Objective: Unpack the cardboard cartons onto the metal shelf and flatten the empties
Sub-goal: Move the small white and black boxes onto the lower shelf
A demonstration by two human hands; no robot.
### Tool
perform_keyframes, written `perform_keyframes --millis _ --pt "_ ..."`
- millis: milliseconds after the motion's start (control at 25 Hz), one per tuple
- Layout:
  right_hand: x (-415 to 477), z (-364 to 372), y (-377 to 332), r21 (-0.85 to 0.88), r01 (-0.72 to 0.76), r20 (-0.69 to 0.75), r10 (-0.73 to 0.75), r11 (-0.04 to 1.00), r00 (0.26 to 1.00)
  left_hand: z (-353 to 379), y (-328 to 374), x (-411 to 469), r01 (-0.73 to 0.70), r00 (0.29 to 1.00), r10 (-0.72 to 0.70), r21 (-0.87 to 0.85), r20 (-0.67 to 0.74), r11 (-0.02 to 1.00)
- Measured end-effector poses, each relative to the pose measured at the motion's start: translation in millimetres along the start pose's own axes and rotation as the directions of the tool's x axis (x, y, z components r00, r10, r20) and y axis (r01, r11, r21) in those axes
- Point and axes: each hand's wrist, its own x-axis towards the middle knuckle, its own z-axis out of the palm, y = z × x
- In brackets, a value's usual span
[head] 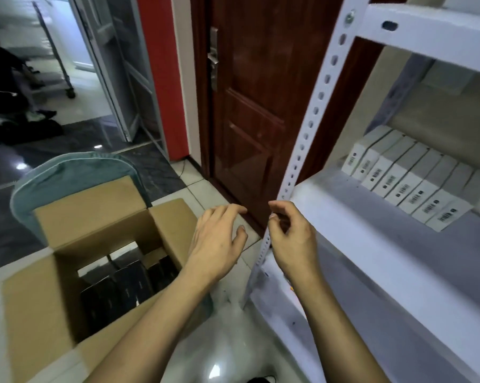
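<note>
Left hand [219,239], grip slack and empty, hovers just right of the open carton [95,217], whose dark boxes [128,280] sit below and left of it: the nearer hand. Right hand [291,239], grip loosely curled on nothing, hangs beside the metal shelf [371,230]; white boxes [404,183] line its back.

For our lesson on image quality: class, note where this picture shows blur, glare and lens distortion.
Head view: the carton smears with motion blur at its edges. The floor carries bright glare spots. The shelf upright bows, a wide-angle effect. The white boxes look fairly sharp, and the far left background is blurred.
</note>
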Motion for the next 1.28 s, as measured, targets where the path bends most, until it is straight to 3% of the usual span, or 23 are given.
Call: perform_keyframes --millis 360,760,1080,1280 --pt "-37.6 100.8 -48.3 0.034 0.112 0.221 -0.116 0.993 0.968 -66.4 -80.6 -66.6 0.204 0.977 -0.202 0.025 -0.073 0.979" --pt "-56.1 183.2 -78.5 0.063 0.188 0.45 -0.196 0.98 0.871 -95.9 -147.8 -111.3 0.386 0.907 -0.377 0.012 -0.188 0.922" --pt "-32.2 252.5 -82.7 0.086 0.168 0.586 -0.186 0.982 0.789 -101.1 -198.6 -100.9 0.574 0.796 -0.563 -0.017 -0.224 0.819" --pt "1.5 297.3 -73.7 0.052 0.134 0.664 -0.134 0.99 0.736 -90.1 -230.6 -77.6 0.606 0.778 -0.583 0.037 -0.235 0.795"
